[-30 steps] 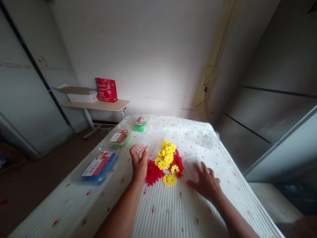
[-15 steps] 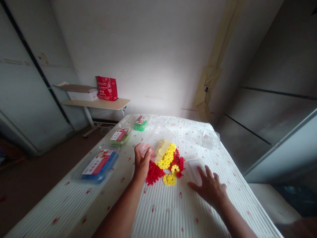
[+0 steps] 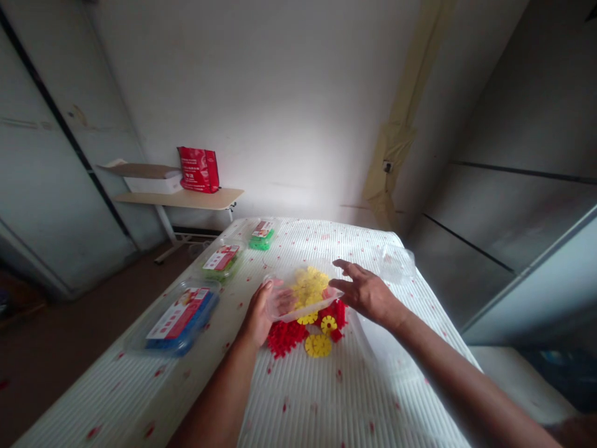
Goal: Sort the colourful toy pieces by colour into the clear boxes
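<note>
My left hand (image 3: 261,311) grips the left end of a clear plastic container (image 3: 303,292), held just above a pile of toy pieces. My right hand (image 3: 366,292) is at the container's right end, fingers spread and curled toward it; whether it touches the rim I cannot tell. Yellow gear-like pieces (image 3: 318,344) and red pieces (image 3: 284,333) lie in a heap on the white spotted table (image 3: 326,404) under and in front of the container. A flat clear lid (image 3: 368,330) rests on the table to the right of the heap.
Three closed boxes line the table's left edge: blue (image 3: 180,314), green with a red label (image 3: 221,260) and green (image 3: 261,236). Another clear container (image 3: 396,261) stands at the far right. A side table with a red bag (image 3: 198,169) stands by the wall.
My left hand has lifted the clear container and swung it over the heap. My right hand has left the flat lid and risen to the container's right end.
</note>
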A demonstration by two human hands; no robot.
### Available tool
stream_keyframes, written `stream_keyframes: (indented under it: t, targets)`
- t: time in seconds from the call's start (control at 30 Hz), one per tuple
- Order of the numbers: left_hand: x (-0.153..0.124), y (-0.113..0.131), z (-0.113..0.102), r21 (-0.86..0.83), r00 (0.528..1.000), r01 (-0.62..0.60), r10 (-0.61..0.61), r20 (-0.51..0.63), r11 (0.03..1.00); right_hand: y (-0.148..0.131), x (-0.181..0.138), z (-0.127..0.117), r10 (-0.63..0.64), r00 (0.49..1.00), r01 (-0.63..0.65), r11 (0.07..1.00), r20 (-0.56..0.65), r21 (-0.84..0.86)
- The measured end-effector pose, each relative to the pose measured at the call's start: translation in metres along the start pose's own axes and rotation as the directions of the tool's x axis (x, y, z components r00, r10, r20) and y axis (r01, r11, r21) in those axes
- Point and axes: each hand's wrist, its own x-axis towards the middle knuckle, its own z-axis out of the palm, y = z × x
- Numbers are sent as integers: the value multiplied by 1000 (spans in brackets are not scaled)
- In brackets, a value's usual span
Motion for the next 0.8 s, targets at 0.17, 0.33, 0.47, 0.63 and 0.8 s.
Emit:
stream_keyframes:
  t: [0.17,0.33,0.47,0.63,0.8]
  targets:
    - [1,7,1,-18,998,-50,50,-44,999,2,1,-8,-138,986,141,989,89,-34]
    - [3,5,3,70,970,-146,157,-186,987,31,15,17,267,962,-250,947,63,-200]
    - [8,-2,-5,237,932,-241,292,-214,941,63,35,44,570,812,-528,809,127,-256]
    - [15,-8,-17,630,802,-341,565,-191,697,82,47,62,649,734,-591,756,201,-281]
    - [18,-14,-19,768,780,-319,614,-120,555,82,48,67,659,712,-590,748,241,-304]
